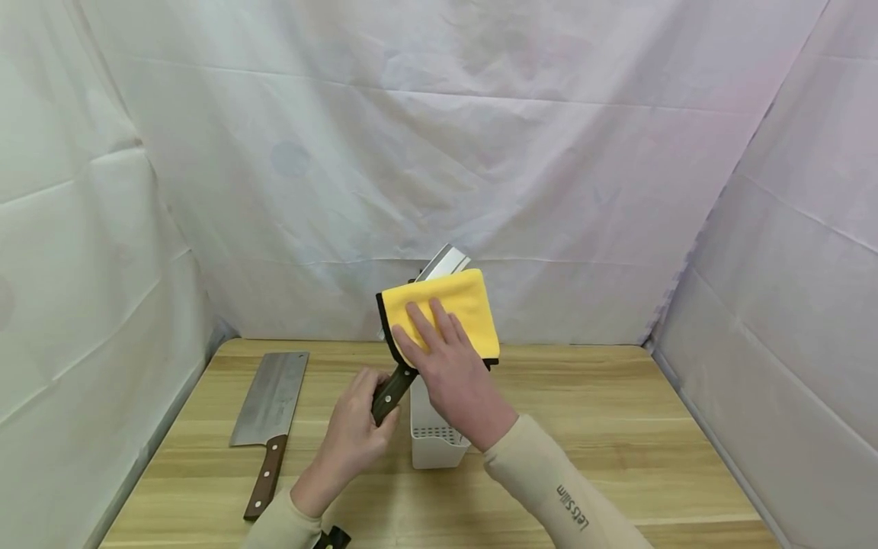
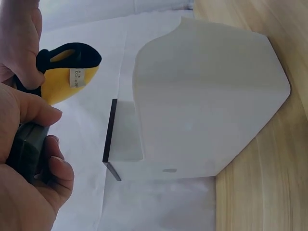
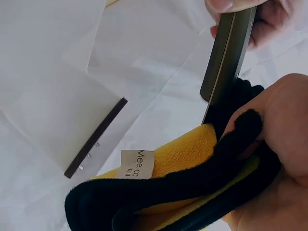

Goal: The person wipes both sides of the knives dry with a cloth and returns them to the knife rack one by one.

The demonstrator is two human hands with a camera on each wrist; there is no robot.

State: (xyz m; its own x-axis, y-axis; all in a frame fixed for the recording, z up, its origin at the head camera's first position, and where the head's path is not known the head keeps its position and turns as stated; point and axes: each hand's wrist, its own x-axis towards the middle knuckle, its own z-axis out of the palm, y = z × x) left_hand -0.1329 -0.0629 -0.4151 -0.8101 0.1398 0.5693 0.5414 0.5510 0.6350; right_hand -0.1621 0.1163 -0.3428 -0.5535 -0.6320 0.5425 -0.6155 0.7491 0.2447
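Observation:
My left hand (image 1: 357,419) grips the dark handle (image 1: 394,394) of a kitchen knife, which tilts up and to the right. Over most of its blade lies a folded yellow cloth (image 1: 466,305) with black edging; only the silver end of the blade (image 1: 444,261) shows above it. My right hand (image 1: 456,374) holds this cloth against the blade, fingers spread on the face towards me. In the right wrist view the cloth's fold (image 3: 180,154) wraps the blade close to the handle. Behind and below both hands stands a white knife holder (image 2: 211,96), partly hidden in the head view.
A cleaver (image 1: 270,400) with a brown riveted handle lies on the wooden table (image 1: 604,427) at the left. The holder has a dark strip (image 2: 110,130) along its top edge. White sheeting (image 1: 439,152) hangs behind and at both sides.

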